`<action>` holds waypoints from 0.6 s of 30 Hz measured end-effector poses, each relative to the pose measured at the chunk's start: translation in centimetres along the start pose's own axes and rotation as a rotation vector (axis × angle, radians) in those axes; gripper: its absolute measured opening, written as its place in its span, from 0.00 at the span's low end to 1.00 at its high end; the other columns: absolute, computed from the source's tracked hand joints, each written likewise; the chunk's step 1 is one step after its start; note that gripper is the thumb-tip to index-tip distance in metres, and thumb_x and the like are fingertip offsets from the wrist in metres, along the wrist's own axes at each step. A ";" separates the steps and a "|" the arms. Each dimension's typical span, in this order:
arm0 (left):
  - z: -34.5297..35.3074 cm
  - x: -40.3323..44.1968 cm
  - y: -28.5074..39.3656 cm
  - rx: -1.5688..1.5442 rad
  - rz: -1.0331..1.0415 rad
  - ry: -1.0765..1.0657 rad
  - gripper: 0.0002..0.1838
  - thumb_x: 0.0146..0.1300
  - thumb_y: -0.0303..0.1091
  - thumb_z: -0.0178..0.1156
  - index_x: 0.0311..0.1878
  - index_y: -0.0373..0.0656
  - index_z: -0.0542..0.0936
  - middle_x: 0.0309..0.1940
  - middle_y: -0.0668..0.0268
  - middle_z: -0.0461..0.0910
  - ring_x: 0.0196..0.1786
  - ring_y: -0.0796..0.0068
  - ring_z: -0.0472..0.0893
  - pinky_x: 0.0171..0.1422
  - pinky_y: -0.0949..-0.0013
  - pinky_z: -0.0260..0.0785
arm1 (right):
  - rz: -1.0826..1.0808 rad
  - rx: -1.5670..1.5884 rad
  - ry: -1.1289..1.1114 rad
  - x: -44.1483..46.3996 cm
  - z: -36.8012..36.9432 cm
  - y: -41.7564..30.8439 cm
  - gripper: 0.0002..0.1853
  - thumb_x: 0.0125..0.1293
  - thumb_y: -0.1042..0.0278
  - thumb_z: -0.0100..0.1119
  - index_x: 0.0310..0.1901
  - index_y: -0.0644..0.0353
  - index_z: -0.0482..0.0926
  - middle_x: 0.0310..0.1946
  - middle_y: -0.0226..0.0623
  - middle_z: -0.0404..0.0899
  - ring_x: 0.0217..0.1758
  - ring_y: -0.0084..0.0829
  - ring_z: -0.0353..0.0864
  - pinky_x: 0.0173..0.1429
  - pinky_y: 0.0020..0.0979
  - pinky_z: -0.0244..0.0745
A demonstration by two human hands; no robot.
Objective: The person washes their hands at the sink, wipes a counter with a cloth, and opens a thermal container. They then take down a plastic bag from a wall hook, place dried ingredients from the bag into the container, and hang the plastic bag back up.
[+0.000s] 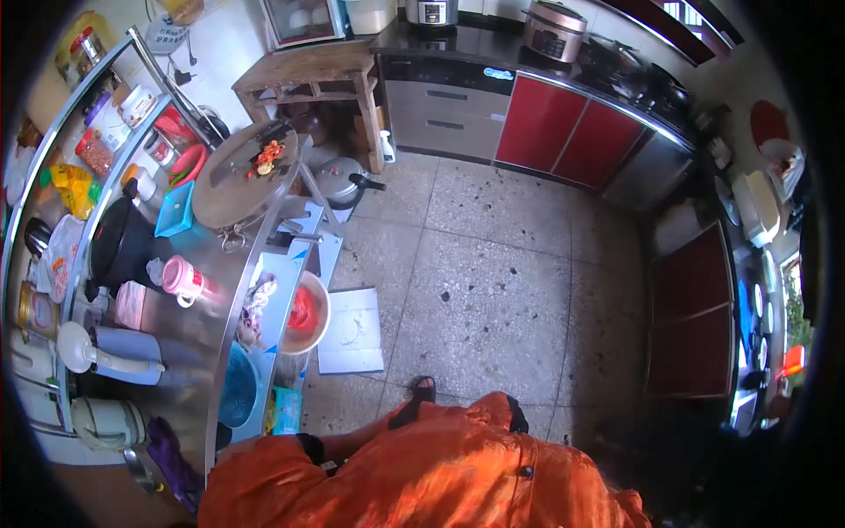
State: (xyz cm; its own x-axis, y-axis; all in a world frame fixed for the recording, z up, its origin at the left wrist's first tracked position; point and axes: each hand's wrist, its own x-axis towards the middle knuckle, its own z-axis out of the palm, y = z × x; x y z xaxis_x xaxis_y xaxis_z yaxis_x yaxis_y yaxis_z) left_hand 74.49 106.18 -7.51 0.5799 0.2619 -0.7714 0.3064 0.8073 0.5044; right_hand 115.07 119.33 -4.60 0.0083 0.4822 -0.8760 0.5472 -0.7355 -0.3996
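Neither of my hands shows in the head view. My orange garment [458, 466] fills the bottom, and a foot in a dark sandal [423, 387] stands on the tiled floor. To the left is a metal counter [207, 330]. On it lies a round chopping board [220, 189] with a small heap of chopped red and yellow food [268, 158]. Scissors [233, 238] lie by the board's near edge. A pink lidded mug [182, 280] and a blue plastic basket [175, 211] are also on the counter.
Under the counter sit a basin with something red [304, 314] and a blue bucket [238, 387]. A white board [350, 331] and a pressure cooker [339, 179] are on the floor. A wooden table [304, 69] and red cabinets [568, 123] line the back; jars crowd the left shelves.
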 end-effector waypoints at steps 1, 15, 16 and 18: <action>-0.8 0.3 0.4 -0.009 -0.024 0.000 0.23 0.56 0.44 0.53 0.54 0.46 0.68 0.29 0.62 0.76 0.27 0.75 0.74 0.31 0.72 0.69 | 0.015 -0.006 -0.011 0.6 -0.5 -0.7 0.09 0.58 0.63 0.51 0.33 0.59 0.73 0.25 0.37 0.73 0.25 0.28 0.74 0.25 0.30 0.69; -16.8 -3.2 27.2 -0.414 0.452 1.007 0.19 0.57 0.37 0.54 0.52 0.44 0.68 0.32 0.67 0.74 0.29 0.78 0.75 0.30 0.73 0.67 | -0.491 0.374 0.064 21.3 -17.1 -30.6 0.10 0.61 0.64 0.47 0.39 0.62 0.71 0.27 0.37 0.73 0.21 0.29 0.73 0.24 0.29 0.72; -17.0 -3.2 29.7 -0.421 0.495 0.988 0.19 0.58 0.38 0.54 0.51 0.44 0.68 0.33 0.67 0.74 0.31 0.78 0.75 0.32 0.74 0.68 | -0.512 0.554 0.043 15.9 -17.1 -36.4 0.12 0.61 0.62 0.47 0.40 0.61 0.71 0.34 0.41 0.74 0.34 0.33 0.76 0.36 0.34 0.74; -18.4 -1.7 33.8 -0.349 0.567 0.940 0.17 0.58 0.32 0.54 0.51 0.43 0.69 0.33 0.68 0.74 0.33 0.78 0.75 0.35 0.74 0.69 | -0.734 0.723 -0.104 18.2 -18.2 -41.5 0.17 0.62 0.60 0.45 0.46 0.65 0.68 0.39 0.45 0.73 0.38 0.39 0.76 0.46 0.37 0.72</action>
State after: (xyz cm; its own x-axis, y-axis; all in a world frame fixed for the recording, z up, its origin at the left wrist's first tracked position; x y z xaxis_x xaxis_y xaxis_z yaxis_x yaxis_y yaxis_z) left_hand 69.93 142.77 3.74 -0.2693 0.8062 -0.5268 -0.1296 0.5117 0.8494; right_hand 107.70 167.33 0.95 -0.2156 0.9089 -0.3569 -0.2455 -0.4042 -0.8811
